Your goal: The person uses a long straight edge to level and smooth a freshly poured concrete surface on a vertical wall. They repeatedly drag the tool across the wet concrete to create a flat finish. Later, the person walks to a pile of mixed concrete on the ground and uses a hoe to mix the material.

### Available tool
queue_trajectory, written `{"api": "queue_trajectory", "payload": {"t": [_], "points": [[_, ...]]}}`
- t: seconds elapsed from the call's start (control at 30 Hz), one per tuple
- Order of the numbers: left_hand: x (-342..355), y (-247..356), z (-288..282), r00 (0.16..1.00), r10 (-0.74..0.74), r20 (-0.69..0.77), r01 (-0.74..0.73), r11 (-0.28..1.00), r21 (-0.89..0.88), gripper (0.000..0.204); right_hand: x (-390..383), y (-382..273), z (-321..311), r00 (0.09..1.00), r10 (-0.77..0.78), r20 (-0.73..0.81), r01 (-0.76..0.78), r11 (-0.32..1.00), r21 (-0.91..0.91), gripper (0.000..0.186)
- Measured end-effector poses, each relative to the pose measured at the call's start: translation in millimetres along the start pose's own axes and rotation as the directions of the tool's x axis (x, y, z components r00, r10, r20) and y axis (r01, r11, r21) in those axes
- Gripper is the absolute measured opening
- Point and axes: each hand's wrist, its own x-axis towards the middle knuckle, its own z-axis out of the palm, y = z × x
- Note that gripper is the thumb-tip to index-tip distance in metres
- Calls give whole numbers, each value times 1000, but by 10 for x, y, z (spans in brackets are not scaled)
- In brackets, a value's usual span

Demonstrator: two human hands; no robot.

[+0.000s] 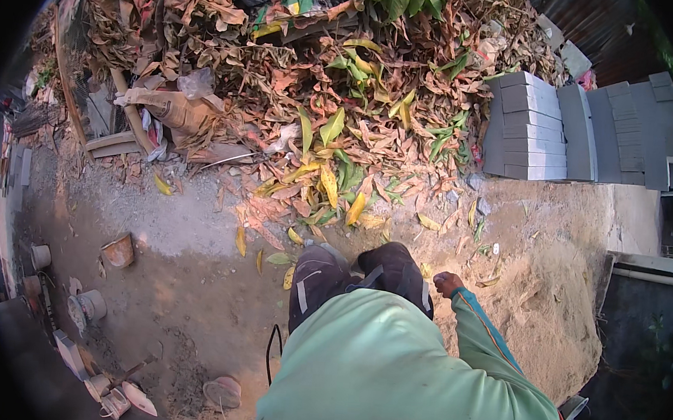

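My right hand [447, 283] hangs beside my right thigh, above the sandy ground. Its fingers look curled closed, and whatever may be inside them is too small to make out. The right arm wears a light green sleeve [478, 329] with a blue-and-orange stripe. My left hand does not show; the green shirt [373, 353] covers that side. Below the shirt are my dark trousers [320, 279]. A sand heap [547, 318] lies to the right of the hand, with a few dry leaves on it.
A big pile of dry leaves [283, 81] spreads ahead. Grey blocks [533, 130] are stacked at the far right. On the left are a tipped bucket [119, 250], a pale pot [89, 307] and several tools. A round lump [222, 393] sits near the lower edge.
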Motion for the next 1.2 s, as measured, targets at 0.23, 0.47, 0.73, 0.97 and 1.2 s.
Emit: {"api": "queue_trajectory", "payload": {"t": [0.23, 0.47, 0.73, 0.97, 1.2], "points": [[1138, 368, -1477, 915, 282, 289, -314, 46, 948, 66, -367, 214, 80, 996, 59, 65, -80, 912, 402, 14], [1031, 3296, -1475, 810, 479, -339, -553, 817, -166, 47, -2, 667, -13, 977, -147, 152, 191, 922, -337, 29], [-485, 2911, -191, 841, 535, -82, -540, 822, -180, 53, 104, -1092, 188, 864, -397, 311, 493, 536, -686, 28], [-879, 509, 716, 984, -110, -138, 50, 924, -379, 53, 710, -2902, -274, 976, -169, 138, 199, 949, -246, 28], [-1113, 3082, 352, 939, 40, -342, -153, 939, -309, 51, 1781, -2458, -1214, 930, 159, 332, -146, 987, -64, 27]]}}
